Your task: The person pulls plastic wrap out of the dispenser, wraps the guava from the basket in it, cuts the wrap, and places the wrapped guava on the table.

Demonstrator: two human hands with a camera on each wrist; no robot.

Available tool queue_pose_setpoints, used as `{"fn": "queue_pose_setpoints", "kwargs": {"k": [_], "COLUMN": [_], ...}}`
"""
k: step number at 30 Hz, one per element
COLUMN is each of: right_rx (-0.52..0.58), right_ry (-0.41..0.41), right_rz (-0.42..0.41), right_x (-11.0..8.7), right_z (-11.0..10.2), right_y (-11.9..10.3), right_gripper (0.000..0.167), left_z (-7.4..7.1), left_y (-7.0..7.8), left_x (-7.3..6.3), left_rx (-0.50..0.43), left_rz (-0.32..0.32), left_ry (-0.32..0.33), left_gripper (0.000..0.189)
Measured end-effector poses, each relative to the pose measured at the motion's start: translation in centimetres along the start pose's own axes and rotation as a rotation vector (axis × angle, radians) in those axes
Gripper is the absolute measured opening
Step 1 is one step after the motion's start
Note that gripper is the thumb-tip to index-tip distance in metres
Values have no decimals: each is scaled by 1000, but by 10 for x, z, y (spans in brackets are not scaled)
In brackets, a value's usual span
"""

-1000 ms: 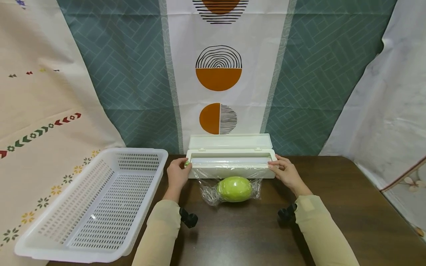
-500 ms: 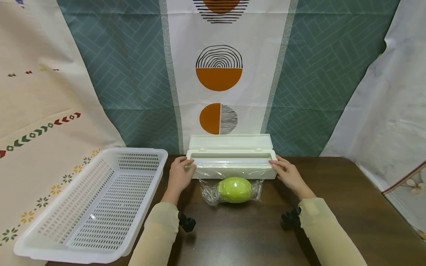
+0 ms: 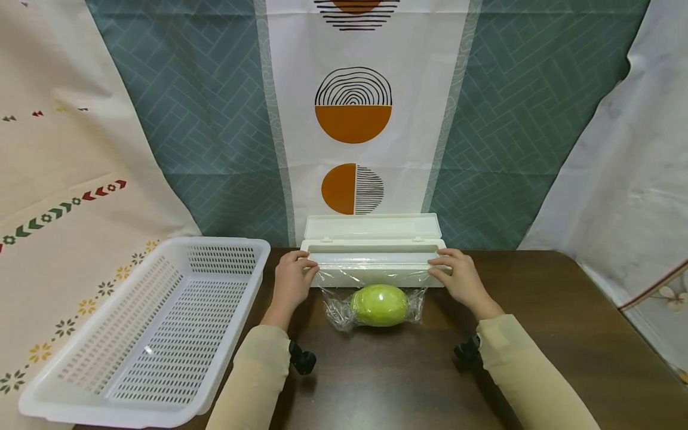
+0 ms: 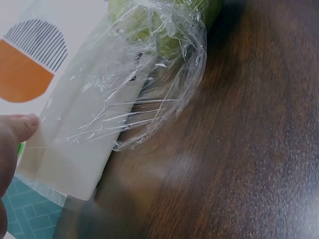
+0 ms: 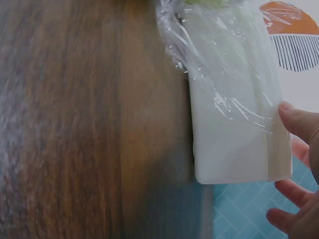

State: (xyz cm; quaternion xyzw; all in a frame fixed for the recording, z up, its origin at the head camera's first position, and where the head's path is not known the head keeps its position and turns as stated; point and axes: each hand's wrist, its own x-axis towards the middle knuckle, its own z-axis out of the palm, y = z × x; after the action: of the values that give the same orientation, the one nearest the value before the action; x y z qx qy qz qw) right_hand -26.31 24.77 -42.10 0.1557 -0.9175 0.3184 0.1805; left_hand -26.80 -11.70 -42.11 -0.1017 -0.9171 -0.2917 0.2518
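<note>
A white cling film box [image 3: 376, 277] lies lengthwise with its hinged lid [image 3: 372, 227] raised behind it. Inside is the film roll [image 3: 371, 258], and clear film [image 4: 107, 97] hangs over the front wall. My left hand [image 3: 291, 280] pinches the front rim near the left end, thumb in front and fingers over the top. A small green piece [image 4: 20, 148] peeks out by that thumb. At the right end my right hand [image 3: 461, 279] pinches the same rim, lower fingers spread. Just before the box rests a green oval fruit [image 3: 379, 305], wrapped in crumpled film.
A white perforated plastic basket [image 3: 215, 364] stands at the left of the dark wooden table [image 3: 387, 382]. Patterned cloth [image 3: 226, 119] hangs right behind the box. Both forearms lie over the table's front, with black wrist cameras below the cuffs.
My left hand has shifted slightly right along the rim, covering the green piece in the head view. My right hand has slid slightly left. Box and fruit hold their places.
</note>
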Motion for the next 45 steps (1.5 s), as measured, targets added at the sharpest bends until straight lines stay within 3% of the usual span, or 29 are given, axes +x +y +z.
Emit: {"fn": "queue_pose_setpoints", "kwargs": {"k": [7,13,20,35,45], "right_rx": [-91,-80,-29,2,35], "right_ry": [73,33,-29,54,-12], "right_rz": [-59,-57,-78,-186,-119], "right_x": [-1,-5,-9,-21,-41], "right_z": [1,0,-4,-16,-23], "right_y": [-3,-8,-14,-19,-29], "right_gripper": [15,11,7,6,8], "left_z": [-1,-3,-4,-12,-22], "left_y": [3,6,7,8,15], "left_x": [0,-4,-10,-26,-41], "left_rx": [110,140,104,-7,-60], "left_rz": [56,71,78,62,37], "left_ry": [-25,-31,-6,52,41], "left_gripper": [8,8,8,8,8]}}
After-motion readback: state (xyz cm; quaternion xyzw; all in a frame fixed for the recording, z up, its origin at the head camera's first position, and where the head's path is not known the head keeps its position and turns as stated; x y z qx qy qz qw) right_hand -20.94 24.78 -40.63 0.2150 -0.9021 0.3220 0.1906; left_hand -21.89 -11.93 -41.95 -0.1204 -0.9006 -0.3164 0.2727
